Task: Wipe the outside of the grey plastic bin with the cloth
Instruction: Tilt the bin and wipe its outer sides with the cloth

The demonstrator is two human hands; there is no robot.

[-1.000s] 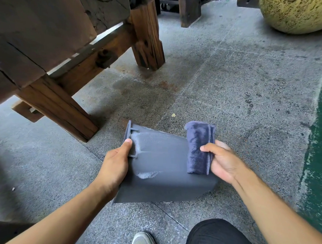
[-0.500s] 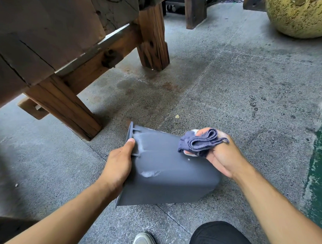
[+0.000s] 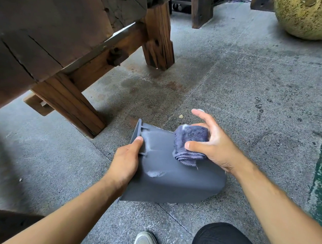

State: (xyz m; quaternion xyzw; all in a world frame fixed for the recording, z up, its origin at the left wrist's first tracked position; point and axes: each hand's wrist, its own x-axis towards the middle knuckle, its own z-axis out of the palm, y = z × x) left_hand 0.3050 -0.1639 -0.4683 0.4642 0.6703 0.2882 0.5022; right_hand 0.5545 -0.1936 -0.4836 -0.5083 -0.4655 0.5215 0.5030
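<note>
The grey plastic bin [image 3: 169, 173] lies on its side on the speckled concrete floor [image 3: 247, 92], the left hand [image 3: 124, 163] gripping its rim. The right hand [image 3: 211, 147] pinches the folded blue-grey terry cloth [image 3: 189, 144] against the upper wall. Likely light, stiff and smooth — best steadied by the rim.

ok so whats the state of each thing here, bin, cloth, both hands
grey bin: lying on its side on the floor, pale dusty smears on its upper wall
cloth: bunched up, pressed on the bin's upper wall
left hand: grip closed on the bin's rim
right hand: holds the cloth with thumb and palm, fingers spread
</note>
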